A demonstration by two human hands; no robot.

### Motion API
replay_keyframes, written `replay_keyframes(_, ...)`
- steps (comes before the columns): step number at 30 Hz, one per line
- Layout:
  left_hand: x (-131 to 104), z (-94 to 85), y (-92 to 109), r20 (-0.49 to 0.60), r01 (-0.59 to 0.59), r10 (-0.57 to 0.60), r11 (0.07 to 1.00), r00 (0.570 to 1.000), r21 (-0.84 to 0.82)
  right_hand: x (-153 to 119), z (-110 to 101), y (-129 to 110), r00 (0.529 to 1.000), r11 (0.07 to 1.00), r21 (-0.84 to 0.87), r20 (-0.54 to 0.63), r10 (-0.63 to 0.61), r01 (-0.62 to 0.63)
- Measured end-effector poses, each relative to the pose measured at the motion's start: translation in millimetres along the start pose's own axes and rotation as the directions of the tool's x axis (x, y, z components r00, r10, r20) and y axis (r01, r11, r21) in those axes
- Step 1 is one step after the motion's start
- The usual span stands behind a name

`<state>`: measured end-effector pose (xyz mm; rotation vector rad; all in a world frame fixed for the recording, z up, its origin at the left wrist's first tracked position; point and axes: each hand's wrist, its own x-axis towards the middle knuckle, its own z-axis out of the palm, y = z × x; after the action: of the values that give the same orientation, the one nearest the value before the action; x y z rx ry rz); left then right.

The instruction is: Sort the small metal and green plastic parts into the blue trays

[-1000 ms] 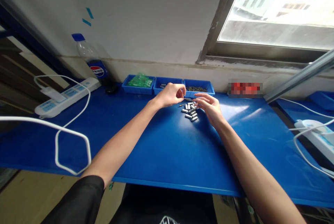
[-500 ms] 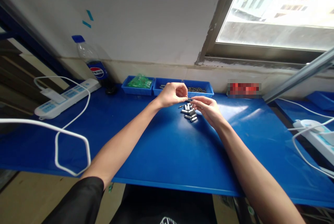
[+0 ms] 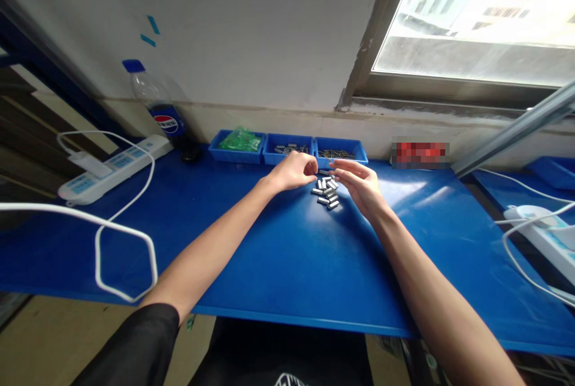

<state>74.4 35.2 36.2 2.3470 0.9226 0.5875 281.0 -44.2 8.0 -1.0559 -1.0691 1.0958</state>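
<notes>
Near edge: black fabric sleeve (image 3: 146, 329) on left arm, thick white cable (image 3: 153, 254) looping over smooth blue desk (image 3: 287, 254). Further in, small silvery metal cylinders (image 3: 332, 198) lie in a loose pile on the desk, between and slightly nearer than the hands.

Main change: hands now apart. Half a second ago the fingertips met over a thin dark piece; now there's a gap, so the two-handed hold looks broken off. Left hand (image 3: 294, 171) is lower, thumb and index curled close together just left of the pile; can't tell if anything is pinched. Right hand (image 3: 362, 185) sits at the pile's right side, fingers bent and loosely parted, fingertips by the upper cylinders; can't tell if it grips one. Small dark piece (image 3: 324, 172) shows between the hands, at the pile's far end; contact unclear. Thin pin seen left of the pile in the earlier frame isn't visible now, maybe behind left fingers.

Behind: three blue plastic trays side by side. Left tray (image 3: 236, 157) holds green translucent plastic pieces (image 3: 240, 139); middle tray (image 3: 269, 158) has grey metal pieces, more exposed than before; right tray (image 3: 363, 155) has thin dark metal pins (image 3: 336, 154). Blue-capped cola bottle (image 3: 167, 122) stands left of the trays, by the wall.
</notes>
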Motion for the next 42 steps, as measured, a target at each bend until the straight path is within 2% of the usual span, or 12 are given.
replay_keyframes(5,-2,11.2,2,0.043,0.055,-0.068,0.964,0.997,0.259,2,-6,2,0.998,0.999,-0.014,0.057,-0.038,0.039)
replay_keyframes(11,-3,11.4,1,0.087,0.015,-0.049,0.935,0.995,0.354,2,-7,5,0.999,0.995,-0.094,0.036,-0.012,0.015)
replay_keyframes(14,-2,9.6,-3,0.088,-0.029,0.004,0.96,0.996,0.278,1,-7,3,0.999,0.997,-0.08,0.036,-0.005,0.007)
replay_keyframes(18,2,8.2,-6,0.014,-0.066,0.066,0.998,0.998,-0.002,1,-7,3,1.0,0.998,-0.056,0.023,0.002,-0.001)
replay_keyframes(22,6,6.6,-4,-0.136,-0.097,0.057,0.946,0.989,-0.309,2,-8,5,1.0,0.996,-0.094,-0.004,0.002,-0.002)
replay_keyframes(25,7,4.3,-2,-0.196,-0.112,0.031,0.902,0.98,-0.416,3,-8,6,1.0,0.993,-0.114,-0.003,0.006,-0.007)
replay_keyframes(30,5,1.6,1,-0.181,-0.126,0.05,0.89,0.982,-0.439,2,-6,7,0.995,0.994,-0.1,0.079,0.062,-0.054)
replay_keyframes(35,4,4.5,5,-0.145,-0.155,0.102,0.891,0.984,-0.426,0,-2,5,0.991,0.995,-0.092,0.119,0.052,-0.042)
replay_keyframes(39,4,4.0,4,-0.135,-0.149,0.106,0.918,0.985,-0.368,0,-2,5,0.993,0.997,-0.063,0.108,0.057,-0.05)
replay_keyframes(42,3,-3.4,1,-0.07,-0.083,0.069,0.97,0.995,-0.228,1,-2,3,0.998,0.998,-0.046,0.038,0.042,-0.04)
